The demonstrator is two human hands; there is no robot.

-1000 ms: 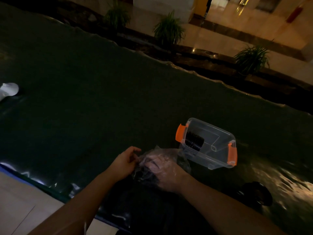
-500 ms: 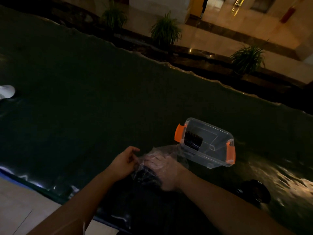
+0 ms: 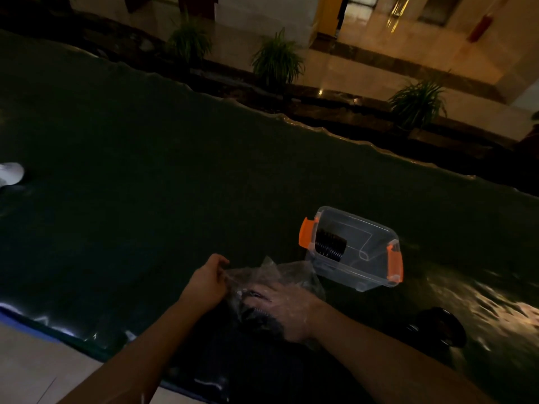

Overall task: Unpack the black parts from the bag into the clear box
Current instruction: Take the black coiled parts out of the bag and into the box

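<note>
A crumpled clear plastic bag (image 3: 280,271) lies on the dark table near the front edge. My left hand (image 3: 207,282) pinches the bag's left rim. My right hand (image 3: 284,309) is inside the bag, seen through the film, fingers curled over dark ribbed black parts (image 3: 259,314); I cannot tell how firmly it grips them. To the right and slightly beyond stands the clear box (image 3: 376,279) with orange latches. A black ribbed part (image 3: 329,247) rests inside the box at its left end.
A dark green cover (image 3: 175,185) spreads over the table. At the far left edge lies a white object (image 3: 10,173). A dark round object (image 3: 440,326) sits right of my right forearm. Potted plants (image 3: 277,61) line the floor beyond the table.
My right hand has pushed a little deeper and lower into the bag. The left hand keeps its hold on the rim. The box has not moved.
</note>
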